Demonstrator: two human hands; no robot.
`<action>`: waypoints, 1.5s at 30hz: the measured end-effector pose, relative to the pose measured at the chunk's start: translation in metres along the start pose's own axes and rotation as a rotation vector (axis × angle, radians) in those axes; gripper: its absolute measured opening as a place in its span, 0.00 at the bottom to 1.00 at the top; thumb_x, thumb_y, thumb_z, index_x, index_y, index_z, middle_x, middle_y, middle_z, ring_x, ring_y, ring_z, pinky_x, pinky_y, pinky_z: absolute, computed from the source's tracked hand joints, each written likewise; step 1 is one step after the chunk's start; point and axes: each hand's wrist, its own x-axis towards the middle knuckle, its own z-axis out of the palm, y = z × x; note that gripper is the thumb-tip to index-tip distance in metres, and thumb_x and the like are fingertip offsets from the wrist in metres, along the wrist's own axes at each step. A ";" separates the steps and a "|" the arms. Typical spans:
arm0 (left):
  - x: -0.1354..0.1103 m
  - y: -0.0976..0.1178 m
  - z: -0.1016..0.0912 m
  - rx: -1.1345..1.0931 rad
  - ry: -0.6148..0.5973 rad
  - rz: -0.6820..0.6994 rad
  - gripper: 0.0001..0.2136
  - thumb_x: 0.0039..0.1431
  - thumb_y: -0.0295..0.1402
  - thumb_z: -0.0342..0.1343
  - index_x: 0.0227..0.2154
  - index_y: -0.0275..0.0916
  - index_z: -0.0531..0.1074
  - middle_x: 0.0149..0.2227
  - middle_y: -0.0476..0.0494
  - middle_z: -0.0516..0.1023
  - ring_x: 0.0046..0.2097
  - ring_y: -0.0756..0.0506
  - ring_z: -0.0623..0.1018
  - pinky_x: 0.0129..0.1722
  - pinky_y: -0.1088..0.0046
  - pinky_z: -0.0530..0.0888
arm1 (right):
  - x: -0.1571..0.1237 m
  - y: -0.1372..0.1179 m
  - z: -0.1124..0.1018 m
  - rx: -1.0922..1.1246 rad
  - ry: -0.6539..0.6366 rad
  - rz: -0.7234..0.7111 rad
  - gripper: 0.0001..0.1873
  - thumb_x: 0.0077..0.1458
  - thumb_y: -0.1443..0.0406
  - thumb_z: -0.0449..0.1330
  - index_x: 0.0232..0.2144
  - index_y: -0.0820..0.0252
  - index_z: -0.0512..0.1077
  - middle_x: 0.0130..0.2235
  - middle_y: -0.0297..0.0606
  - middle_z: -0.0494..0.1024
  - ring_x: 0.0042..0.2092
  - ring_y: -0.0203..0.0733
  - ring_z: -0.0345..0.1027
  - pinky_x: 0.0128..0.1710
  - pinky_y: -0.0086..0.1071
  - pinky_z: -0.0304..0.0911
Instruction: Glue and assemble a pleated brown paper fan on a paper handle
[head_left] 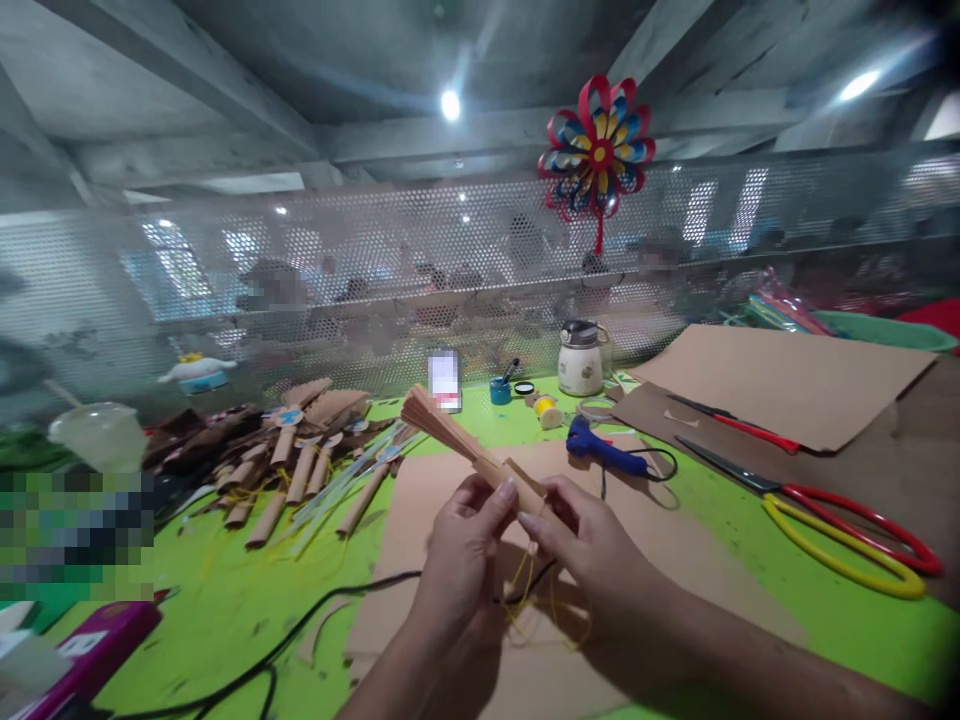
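My left hand (pixel 461 550) and my right hand (pixel 581 545) are both pinched on the narrow end of a folded brown paper fan (pixel 450 432), held up above a sheet of cardboard (pixel 420 500) on the green table. The fan's pleated end points up and to the left. A thin yellow thread (pixel 536 600) hangs in loops below my fingers. A blue glue gun (pixel 600 447) lies just beyond my hands with its black cord trailing.
A pile of finished brown fans and paper rolls (pixel 292 455) lies at left. Two scissors with red and yellow handles (pixel 840 520) rest at right near a big cardboard sheet (pixel 787 375). A white jar (pixel 581 360), small pots and a paper pinwheel (pixel 598 150) stand by the mesh screen.
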 end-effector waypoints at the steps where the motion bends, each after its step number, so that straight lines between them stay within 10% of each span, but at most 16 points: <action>1: -0.001 0.001 0.000 0.002 -0.010 0.002 0.14 0.41 0.32 0.69 0.32 0.35 0.75 0.35 0.44 0.79 0.39 0.46 0.78 0.42 0.72 0.72 | 0.000 0.000 0.000 0.012 0.007 -0.005 0.14 0.55 0.58 0.60 0.39 0.61 0.68 0.29 0.32 0.70 0.31 0.36 0.63 0.30 0.29 0.59; 14: -0.001 0.000 -0.004 0.026 -0.149 -0.034 0.10 0.47 0.32 0.65 0.33 0.34 0.76 0.33 0.43 0.77 0.36 0.47 0.75 0.38 0.74 0.72 | -0.007 -0.004 0.002 0.184 -0.005 0.018 0.17 0.52 0.54 0.62 0.35 0.61 0.67 0.22 0.26 0.64 0.23 0.31 0.55 0.23 0.25 0.52; 45: -0.007 0.004 -0.006 -0.006 -0.206 -0.047 0.10 0.49 0.30 0.65 0.36 0.37 0.75 0.36 0.45 0.76 0.41 0.47 0.74 0.45 0.70 0.70 | -0.019 0.000 0.000 -0.073 0.137 -0.292 0.11 0.55 0.64 0.59 0.40 0.64 0.71 0.37 0.41 0.78 0.37 0.40 0.72 0.37 0.29 0.66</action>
